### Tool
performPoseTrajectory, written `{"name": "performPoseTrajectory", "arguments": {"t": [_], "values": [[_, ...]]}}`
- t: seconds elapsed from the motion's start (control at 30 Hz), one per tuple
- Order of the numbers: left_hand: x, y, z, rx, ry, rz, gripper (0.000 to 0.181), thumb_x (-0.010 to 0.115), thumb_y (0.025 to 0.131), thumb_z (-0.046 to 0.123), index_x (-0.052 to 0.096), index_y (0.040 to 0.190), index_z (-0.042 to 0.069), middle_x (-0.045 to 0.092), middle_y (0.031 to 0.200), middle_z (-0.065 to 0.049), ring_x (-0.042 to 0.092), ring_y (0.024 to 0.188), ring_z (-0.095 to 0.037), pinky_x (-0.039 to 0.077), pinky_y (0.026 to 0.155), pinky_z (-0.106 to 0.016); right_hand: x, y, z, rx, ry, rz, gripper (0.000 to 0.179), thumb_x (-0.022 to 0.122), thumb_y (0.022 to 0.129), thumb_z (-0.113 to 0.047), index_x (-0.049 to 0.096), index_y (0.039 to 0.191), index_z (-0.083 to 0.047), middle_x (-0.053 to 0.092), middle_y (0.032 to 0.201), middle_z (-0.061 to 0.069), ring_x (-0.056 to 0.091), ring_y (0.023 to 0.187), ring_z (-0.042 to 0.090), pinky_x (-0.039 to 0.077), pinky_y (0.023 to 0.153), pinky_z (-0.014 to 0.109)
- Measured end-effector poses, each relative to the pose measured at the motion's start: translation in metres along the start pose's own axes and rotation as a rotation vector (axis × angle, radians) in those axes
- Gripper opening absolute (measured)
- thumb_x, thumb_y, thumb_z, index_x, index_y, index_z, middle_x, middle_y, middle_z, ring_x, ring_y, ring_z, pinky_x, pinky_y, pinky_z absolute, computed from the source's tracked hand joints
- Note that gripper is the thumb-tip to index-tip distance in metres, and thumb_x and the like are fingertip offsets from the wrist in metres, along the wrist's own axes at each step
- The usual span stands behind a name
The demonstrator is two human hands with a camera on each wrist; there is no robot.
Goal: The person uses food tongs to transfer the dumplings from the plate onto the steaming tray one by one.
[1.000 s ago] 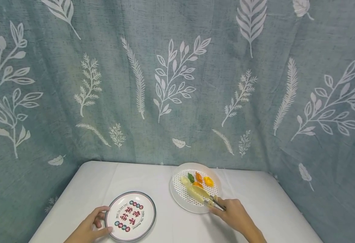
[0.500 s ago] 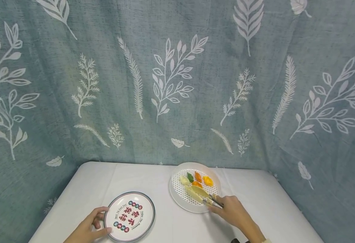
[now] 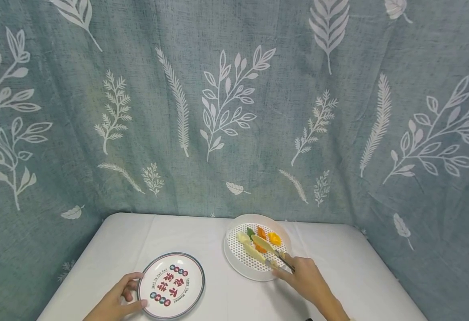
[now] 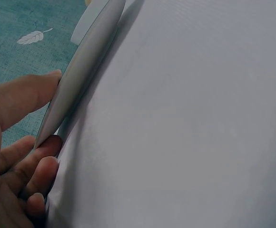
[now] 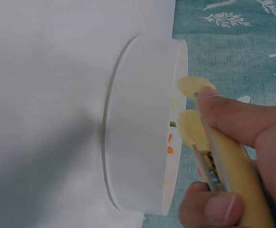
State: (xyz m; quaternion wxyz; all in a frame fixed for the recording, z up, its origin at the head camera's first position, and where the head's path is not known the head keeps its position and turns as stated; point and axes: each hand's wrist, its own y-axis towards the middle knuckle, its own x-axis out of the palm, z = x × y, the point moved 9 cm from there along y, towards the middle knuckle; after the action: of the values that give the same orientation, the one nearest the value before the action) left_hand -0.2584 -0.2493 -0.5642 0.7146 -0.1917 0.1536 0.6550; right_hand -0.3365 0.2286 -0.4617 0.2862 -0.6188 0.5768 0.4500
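At the left front of the table, my left hand [image 3: 115, 298] holds the rim of a white plate [image 3: 194, 281] with red lettering. In the left wrist view the thumb lies on one side of the plate [image 4: 81, 71], with fingers bent at its lower edge. My right hand [image 3: 308, 278] grips yellow-tipped tongs [image 3: 263, 244], their two tips spread apart over a round white steamer basket [image 3: 234, 269] with a perforated floor. Between and beside the tips sits an orange dumpling-shaped piece [image 3: 260, 248]. Also in the basket are a pale piece [image 3: 242, 237], a green one [image 3: 251, 232] and a yellow one [image 3: 275, 239].
A white cloth covers the table [image 3: 218, 294]. Behind it and at both sides hangs a blue-green curtain [image 3: 234, 178] with white leaf prints. Another orange piece [image 3: 261, 232] lies toward the basket's back.
The tongs' upper tip has moved toward the back of the basket, and the gap between the tips has grown wider. The left hand and plate have stayed in place.
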Motion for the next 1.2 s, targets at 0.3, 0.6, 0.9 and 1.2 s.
{"name": "performPoseTrajectory", "arguments": {"t": [0.3,0.6,0.9,1.2], "values": [[0.000,0.000,-0.001,-0.010,-0.005,0.006,0.082,0.086,0.084,0.025,0.041,0.147,-0.002,0.054,0.105,-0.006,0.046,0.082,-0.014,0.043,0.073,-0.027,0.004,-0.005,-0.024,-0.135,-0.004,0.092,0.065,0.088,0.078,-0.044,0.073,0.126,-0.004,0.040,0.057,-0.011,0.032,0.055,0.003,0.032,0.052,0.024],[-0.001,0.000,-0.002,-0.016,0.005,0.022,0.082,0.087,0.083,0.025,0.042,0.146,-0.001,0.054,0.105,-0.006,0.046,0.082,-0.014,0.043,0.074,-0.027,0.024,-0.008,-0.042,-0.133,0.054,0.015,0.073,0.089,0.074,-0.051,0.072,0.126,-0.003,0.048,0.066,-0.007,0.038,0.059,0.006,0.035,0.053,0.023],[0.000,0.001,-0.003,-0.002,-0.002,0.011,0.082,0.086,0.084,0.025,0.041,0.147,-0.002,0.054,0.106,-0.006,0.046,0.083,-0.014,0.043,0.074,-0.028,0.049,-0.014,-0.069,-0.181,0.113,-0.050,0.075,0.087,0.075,-0.055,0.072,0.125,-0.002,0.047,0.066,-0.008,0.037,0.059,0.004,0.034,0.052,0.022],[-0.001,0.001,-0.001,-0.006,0.007,0.004,0.081,0.086,0.084,0.028,0.042,0.146,0.000,0.053,0.107,-0.006,0.046,0.084,-0.016,0.042,0.073,-0.029,0.073,-0.026,-0.094,-0.276,0.155,-0.092,0.069,0.087,0.074,-0.057,0.070,0.119,-0.007,0.048,0.068,-0.008,0.037,0.060,0.002,0.036,0.053,0.022]]}}
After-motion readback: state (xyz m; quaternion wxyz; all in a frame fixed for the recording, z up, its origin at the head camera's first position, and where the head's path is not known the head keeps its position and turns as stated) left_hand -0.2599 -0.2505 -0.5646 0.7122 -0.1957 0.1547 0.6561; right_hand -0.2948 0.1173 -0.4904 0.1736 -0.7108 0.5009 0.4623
